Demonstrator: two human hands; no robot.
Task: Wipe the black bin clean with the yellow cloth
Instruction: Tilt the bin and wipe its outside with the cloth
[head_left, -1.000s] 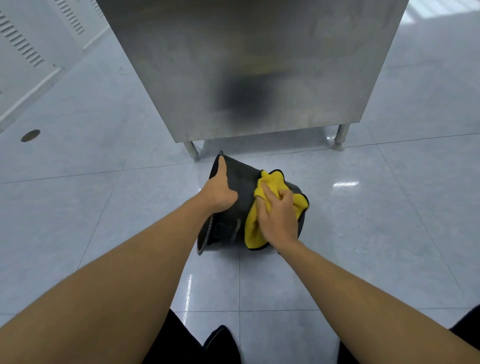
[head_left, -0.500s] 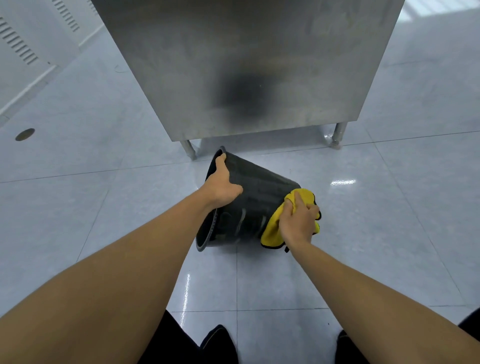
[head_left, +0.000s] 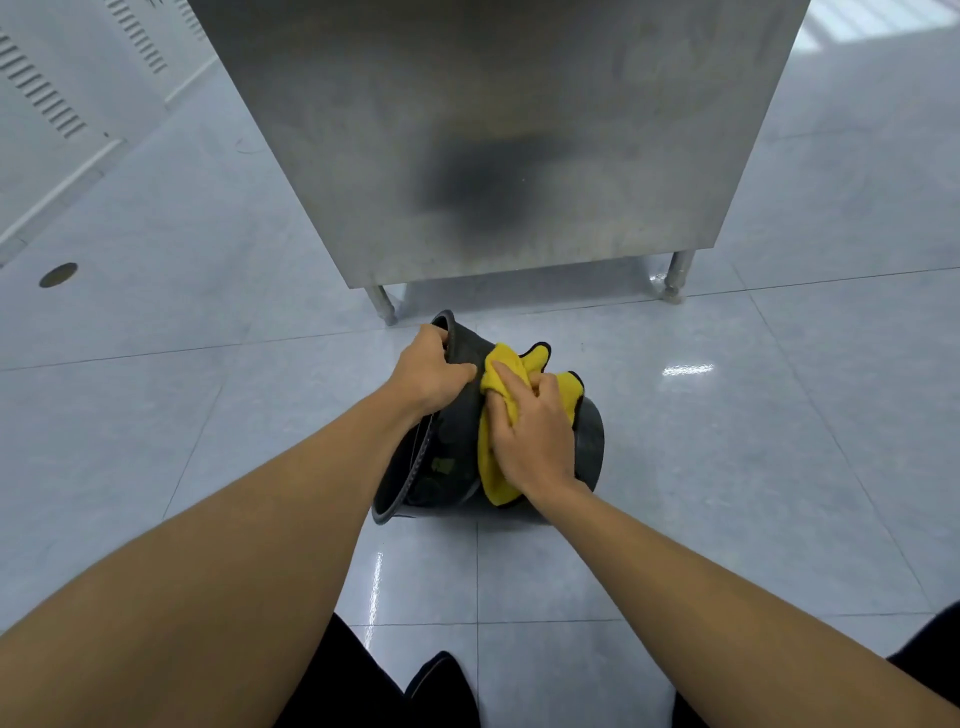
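Black bin (head_left: 449, 457) lies tipped on its side on grey tiled floor (head_left: 727, 467), open mouth toward the left hand's side, base toward the right. Left hand (head_left: 428, 371) grips the upper rim, fingers curled over the edge, thumb on the outer wall. Right hand (head_left: 535, 434) just beside it, fingers curled, bunching the yellow cloth (head_left: 501, 374) and pressing it against the bin's outer wall. Cloth hangs down below the right hand and sticks out beyond its fingertips. Steel cabinet (head_left: 493, 130) on legs stands past both hands.
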